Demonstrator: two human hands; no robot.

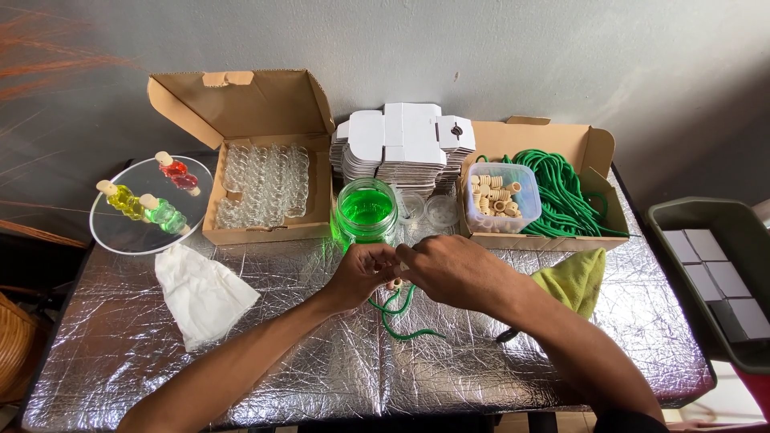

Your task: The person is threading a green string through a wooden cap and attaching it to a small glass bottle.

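We see a small home craft workshop: a foil-covered bench (241,361) against a plain wall, a carton of empty glass bottles (265,186) at eleven o'clock, flat white boxes (401,144) at twelve, green cord (561,192) at one.

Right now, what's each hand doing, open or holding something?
Left hand: closed, pinching the green cord.
Right hand: closed over the same cord, beside a small cork; exact grip hidden.
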